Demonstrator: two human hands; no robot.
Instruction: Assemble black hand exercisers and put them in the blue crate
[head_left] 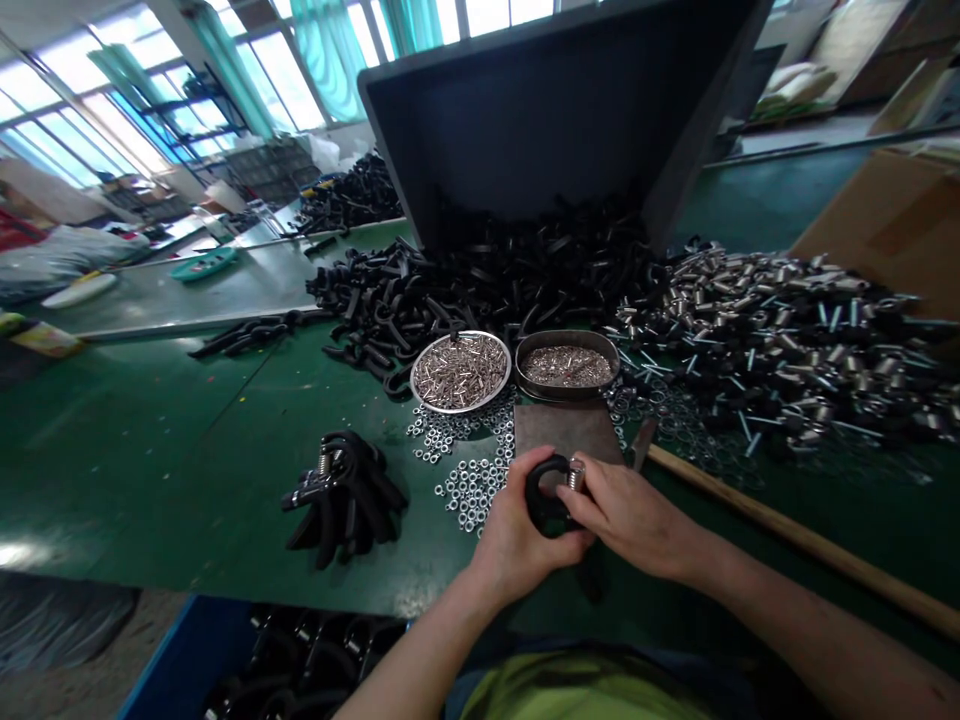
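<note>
My left hand (517,535) is wrapped around a black curved handle (551,492), whose rounded top faces up above a flat metal plate (566,432). In the fingers of my right hand (634,515) is a silver coil spring (576,474), pressed against the right side of that handle. Below my hands the handle's lower end shows dark; where the two parts meet is partly hidden by fingers. To the left stands a cluster of black hand grippers (349,500) with springs fitted. Loose nuts (472,492) lie just left of my hands.
Small pins fill a round metal dish (461,408); an oval tin (568,392) holds tiny parts. Behind, black handles (480,280) spill from a tilted grey bin (525,110). Springs and bolts (795,340) heap at right, near a wooden-handled hammer (795,535). A blue crate (176,655) sits below.
</note>
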